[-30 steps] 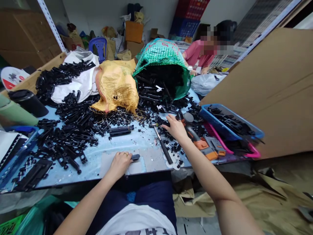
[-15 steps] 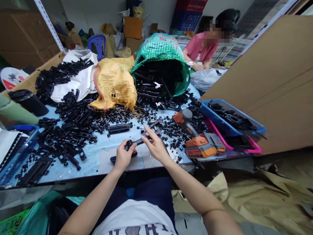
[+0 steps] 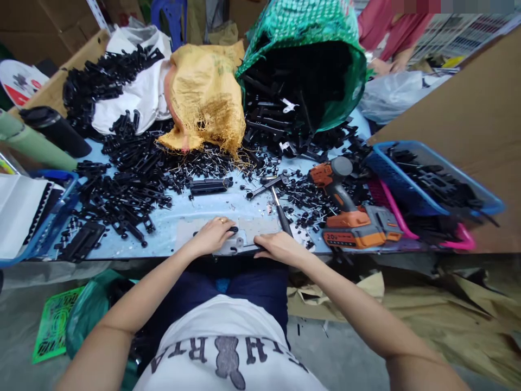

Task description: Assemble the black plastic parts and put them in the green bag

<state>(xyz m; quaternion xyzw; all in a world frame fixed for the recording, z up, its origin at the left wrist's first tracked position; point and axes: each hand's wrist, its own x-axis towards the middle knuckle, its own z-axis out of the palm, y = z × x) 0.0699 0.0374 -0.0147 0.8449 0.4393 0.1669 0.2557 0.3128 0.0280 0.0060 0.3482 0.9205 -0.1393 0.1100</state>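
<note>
My left hand [image 3: 215, 234], a ring on one finger, is closed at the front edge of the table over a black plastic part [image 3: 233, 230] whose rounded end shows by the fingertips. My right hand [image 3: 280, 247] pinches the right end of a long black part [image 3: 246, 250] lying along the table edge. Whether both hands hold one same piece I cannot tell. Under them lies a flat grey plate [image 3: 254, 225]. Just beyond my right hand rests a hammer-like tool with a black grip [image 3: 284, 220]. A black bracket [image 3: 264, 188] lies by its far end.
An orange-and-grey cordless drill [image 3: 352, 225] lies on the right, beside a blue basket [image 3: 468, 203] of black parts. Heaps of black parts [image 3: 122, 184] cover the left. Behind are a yellow sack [image 3: 207, 92] and an open green sack [image 3: 301, 24]. A co-worker's sleeve [image 3: 411, 27] shows at back right.
Both hands have come down and nearer to the table's front edge; the black part raised between them before is now low over the plate. The view has tilted downward.
</note>
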